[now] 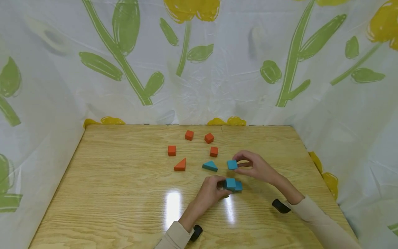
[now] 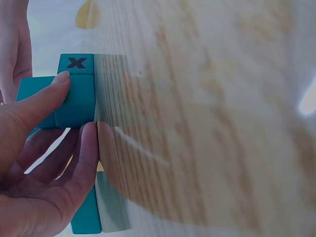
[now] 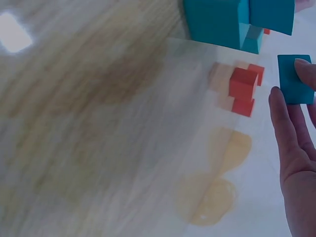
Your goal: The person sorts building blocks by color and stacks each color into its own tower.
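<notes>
My left hand (image 1: 209,193) pinches an upper blue cube (image 1: 230,184) between thumb and fingers, at a small blue stack. A lower blue cube (image 1: 238,186) shows beside it on the table. In the left wrist view, one blue cube (image 2: 76,63) bears a black X, and the thumb lies across the cubes near it. My right hand (image 1: 255,166) holds another blue cube (image 3: 292,81) by thumb and fingertips, raised off the table. Just left of that cube in the head view lies a blue triangular block (image 1: 210,166). The left fingers hide part of the stack.
Several red cubes (image 1: 214,151) stand farther back on the wooden table (image 1: 109,193). A red triangular block (image 1: 181,165) lies left of the blue one. White cloth (image 1: 236,90) with flowers hangs behind and along both sides.
</notes>
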Demonstrator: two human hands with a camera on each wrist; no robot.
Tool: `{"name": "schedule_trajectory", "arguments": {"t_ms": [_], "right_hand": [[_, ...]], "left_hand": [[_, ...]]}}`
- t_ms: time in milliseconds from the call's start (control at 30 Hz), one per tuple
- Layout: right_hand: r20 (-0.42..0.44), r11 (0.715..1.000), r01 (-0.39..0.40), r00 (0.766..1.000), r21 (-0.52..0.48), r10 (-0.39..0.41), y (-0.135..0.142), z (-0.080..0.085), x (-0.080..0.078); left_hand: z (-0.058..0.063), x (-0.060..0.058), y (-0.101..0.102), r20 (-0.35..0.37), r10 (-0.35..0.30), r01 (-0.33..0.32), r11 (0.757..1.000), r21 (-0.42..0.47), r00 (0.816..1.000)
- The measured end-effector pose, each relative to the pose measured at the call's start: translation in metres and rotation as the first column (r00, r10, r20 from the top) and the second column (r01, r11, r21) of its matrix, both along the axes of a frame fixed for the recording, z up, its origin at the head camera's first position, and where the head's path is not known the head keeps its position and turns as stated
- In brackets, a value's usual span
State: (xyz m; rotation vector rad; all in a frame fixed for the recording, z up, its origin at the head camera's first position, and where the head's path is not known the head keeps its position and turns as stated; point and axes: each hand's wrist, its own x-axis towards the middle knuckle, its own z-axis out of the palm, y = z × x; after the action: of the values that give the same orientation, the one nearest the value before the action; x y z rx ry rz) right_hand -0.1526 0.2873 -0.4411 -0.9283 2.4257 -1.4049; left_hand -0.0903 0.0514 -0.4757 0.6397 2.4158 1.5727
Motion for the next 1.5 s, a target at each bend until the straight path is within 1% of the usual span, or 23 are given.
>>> {"name": "schedule_trajectory", "arguments": {"t_ms": [167, 400, 667, 867, 967, 1133, 1333, 1500], "right_hand": [[0.003, 1.000, 0.017, 1.000, -0.001, -0.017, 0.009, -0.005, 0.008], [0.034, 0.999, 0.032, 0.999, -0.002, -0.032, 0.020, -0.010, 0.022], [0.034, 1.000, 0.012, 0.999, -0.029, -0.011, 0.025, -0.017, 0.034], [0.039, 0.999, -0.030, 0.999, -0.042, 0.031, 0.024, -0.021, 0.041], [0.037, 0.998, -0.041, 0.998, -0.042, 0.042, 0.022, -0.023, 0.044], [0.043, 0.998, -0.035, 0.998, -0.047, 0.037, 0.021, -0.026, 0.046], [0.097, 0.998, -0.019, 0.995, -0.055, 0.025, 0.019, -0.024, 0.048], [0.095, 0.999, -0.016, 0.995, -0.047, 0.020, 0.019, -0.023, 0.050]], "left_hand": [[0.000, 0.000, 0.000, -0.013, 0.000, 0.000, 1.000, -0.001, 1.000], [0.001, 0.000, -0.001, -0.005, 0.002, -0.002, 1.000, 0.015, 1.000], [-0.003, -0.001, -0.001, -0.021, 0.004, -0.003, 0.999, 0.032, 1.000], [-0.004, -0.001, -0.001, -0.025, 0.002, -0.001, 1.000, 0.023, 1.000], [-0.004, -0.001, -0.001, -0.020, 0.002, -0.001, 1.000, 0.011, 1.000], [-0.004, -0.002, 0.000, -0.008, 0.002, -0.002, 1.000, 0.003, 1.000], [-0.004, -0.001, 0.000, -0.021, 0.002, -0.003, 1.000, -0.002, 1.000], [-0.005, -0.001, 0.001, -0.033, 0.004, -0.005, 1.000, -0.011, 0.999]]}}
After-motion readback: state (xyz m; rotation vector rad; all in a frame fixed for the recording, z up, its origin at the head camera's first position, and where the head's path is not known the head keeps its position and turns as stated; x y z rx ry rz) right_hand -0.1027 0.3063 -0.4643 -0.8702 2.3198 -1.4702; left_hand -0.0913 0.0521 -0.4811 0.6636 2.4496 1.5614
